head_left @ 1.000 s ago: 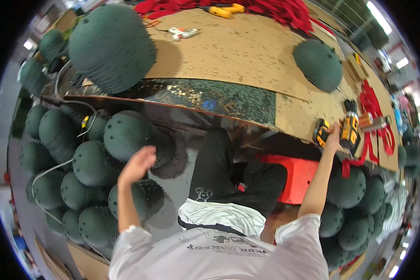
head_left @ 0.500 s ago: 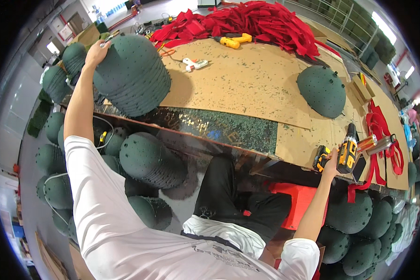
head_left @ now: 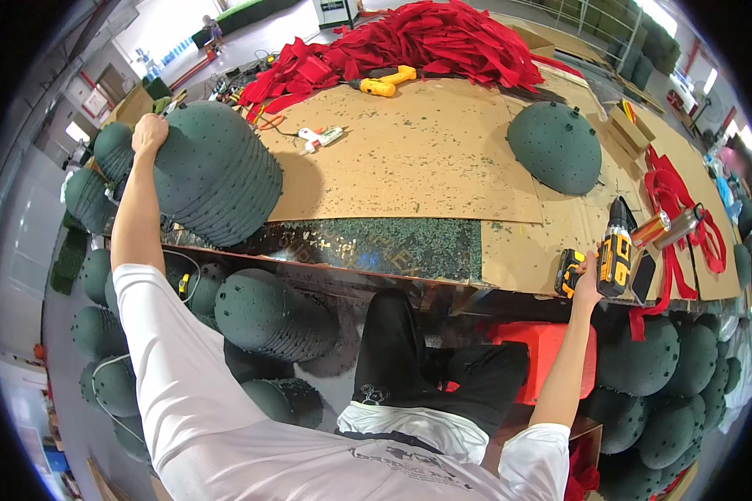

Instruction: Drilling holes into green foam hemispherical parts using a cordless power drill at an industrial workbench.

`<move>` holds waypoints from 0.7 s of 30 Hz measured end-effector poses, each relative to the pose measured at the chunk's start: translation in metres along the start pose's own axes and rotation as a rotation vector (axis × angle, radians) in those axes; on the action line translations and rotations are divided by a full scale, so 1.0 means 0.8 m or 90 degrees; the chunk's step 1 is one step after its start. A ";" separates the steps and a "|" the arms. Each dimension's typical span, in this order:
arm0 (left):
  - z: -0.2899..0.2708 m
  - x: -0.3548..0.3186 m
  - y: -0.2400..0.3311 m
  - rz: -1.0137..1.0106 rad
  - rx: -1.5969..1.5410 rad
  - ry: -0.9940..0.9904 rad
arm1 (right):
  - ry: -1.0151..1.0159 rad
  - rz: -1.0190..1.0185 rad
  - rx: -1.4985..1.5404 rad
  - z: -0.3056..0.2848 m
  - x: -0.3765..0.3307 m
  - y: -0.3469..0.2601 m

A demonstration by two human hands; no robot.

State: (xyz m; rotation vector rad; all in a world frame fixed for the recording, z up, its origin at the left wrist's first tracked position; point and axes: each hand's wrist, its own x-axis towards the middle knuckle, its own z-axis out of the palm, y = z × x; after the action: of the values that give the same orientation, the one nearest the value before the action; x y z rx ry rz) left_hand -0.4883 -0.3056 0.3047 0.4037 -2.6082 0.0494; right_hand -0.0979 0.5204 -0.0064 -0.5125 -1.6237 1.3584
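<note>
My left hand (head_left: 149, 134) is closed at the upper left of a tall stack of dark green domes (head_left: 217, 171). Its fingertips face away, so what they grip is hidden. My right hand (head_left: 587, 282) is wrapped round the handle of a yellow and black cordless drill (head_left: 614, 263), at the right front of the table. The drill's chuck points to the far side. Farther back sits a single green dome (head_left: 555, 149), rounded side up and dotted with small holes and dark knobs.
Cardboard (head_left: 409, 150) strewn with green bits covers the table. A red strip pile (head_left: 418, 42), yellow drill (head_left: 384, 81) and white glue gun (head_left: 319, 138) lie farther back. Metallic cylinders (head_left: 679, 227) and red straps (head_left: 668, 192) are at right. More domes (head_left: 271, 309) are stacked below.
The head view has shifted, so the tabletop things sit farther left. My left hand has moved down along the stack's left side. My right hand keeps hold of the drill.
</note>
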 end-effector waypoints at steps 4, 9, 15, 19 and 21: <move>-0.049 -0.003 0.027 0.090 0.022 0.124 | -0.011 -0.038 -0.010 0.001 -0.003 -0.003; -0.142 -0.030 0.104 0.246 0.001 0.236 | 0.003 -0.027 0.053 0.006 -0.002 -0.006; -0.181 -0.138 0.243 0.401 -0.178 0.184 | 0.070 0.139 -0.007 0.003 0.000 0.010; -0.143 -0.225 0.345 0.514 -0.288 0.115 | -0.016 0.156 -0.126 -0.011 0.004 0.029; -0.115 -0.273 0.390 0.556 -0.316 0.051 | -0.006 0.146 -0.096 -0.011 0.008 0.038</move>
State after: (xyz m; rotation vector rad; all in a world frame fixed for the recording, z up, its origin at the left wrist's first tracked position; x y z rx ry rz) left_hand -0.3542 0.0624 0.2922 -0.8853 -2.3971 -0.2730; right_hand -0.1008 0.5398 -0.0324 -0.8036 -1.7244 1.4110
